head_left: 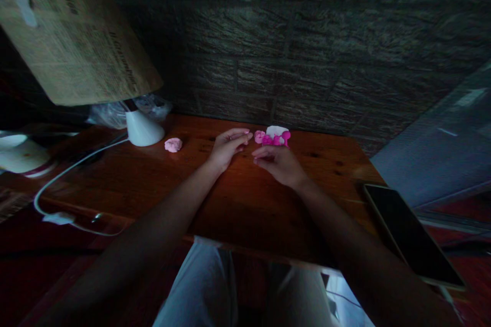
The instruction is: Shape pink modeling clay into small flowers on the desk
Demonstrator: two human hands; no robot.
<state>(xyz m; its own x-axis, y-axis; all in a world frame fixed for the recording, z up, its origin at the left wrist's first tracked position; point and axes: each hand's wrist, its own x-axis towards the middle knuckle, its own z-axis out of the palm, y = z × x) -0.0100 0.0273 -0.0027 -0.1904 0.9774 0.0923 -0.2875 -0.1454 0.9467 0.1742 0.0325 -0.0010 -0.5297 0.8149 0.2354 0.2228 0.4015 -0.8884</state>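
Above the wooden table, my left hand has its thumb and fingers drawn together in a pinch. Anything between those fingertips is too small and dim to make out. My right hand is just to the right, fingers bent toward the left hand, with a small gap showing between thumb and fingers. Right behind the hands lie a light pink crumpled lump, bright pink pieces with a round-ended part, and a white piece. Another pale pink lump rests apart on the left.
A lamp with a printed shade and white base stands at the left, its white cord hanging over the edge. Clear plastic lies behind it. A white cup is far left, a phone right. A brick wall rises behind.
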